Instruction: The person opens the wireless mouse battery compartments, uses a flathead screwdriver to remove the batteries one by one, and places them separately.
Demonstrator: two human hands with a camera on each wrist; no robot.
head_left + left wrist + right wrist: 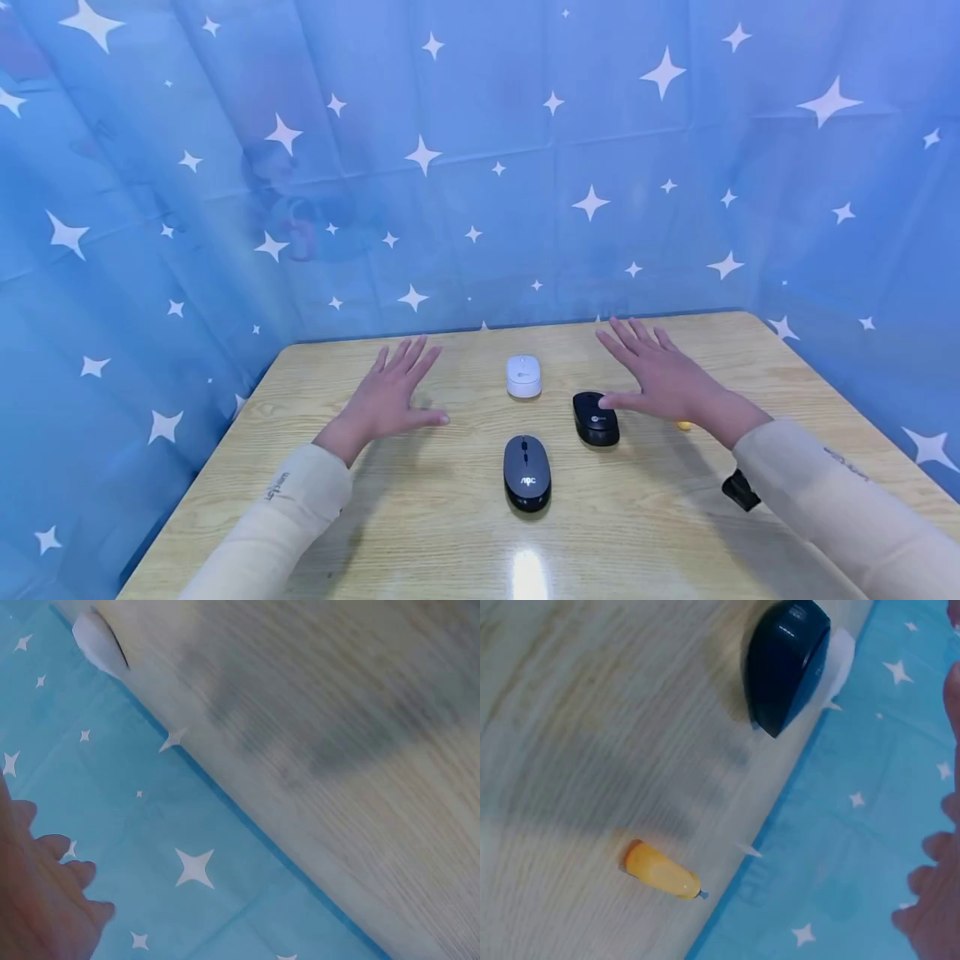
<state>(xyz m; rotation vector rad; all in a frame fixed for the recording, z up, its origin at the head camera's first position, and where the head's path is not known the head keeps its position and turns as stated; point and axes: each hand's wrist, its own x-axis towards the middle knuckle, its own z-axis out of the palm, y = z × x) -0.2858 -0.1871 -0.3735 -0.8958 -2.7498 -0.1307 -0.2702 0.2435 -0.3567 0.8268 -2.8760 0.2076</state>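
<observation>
Nearest on the surface (427, 546) sits a grey mouse (527, 467). Beyond it, to the right, lies a black mouse (595, 427), partly hidden by the right hand (660, 379); whether they touch, I can't tell. The left hand (390, 400) hangs at left; both grips are spread apart. Farther, between the hands, sits a white mouse (523, 377).

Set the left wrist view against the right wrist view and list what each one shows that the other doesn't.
Only the left wrist view shows the left hand, its fingertips at the lower left.

Only the right wrist view shows the right hand, the black mouse and a small yellow object with a bluish tip, lying on the table.

Both show the wood-grain table, the blue star-printed cloth beyond its edge, and the white mouse, which the black one partly hides in the right wrist view.
</observation>
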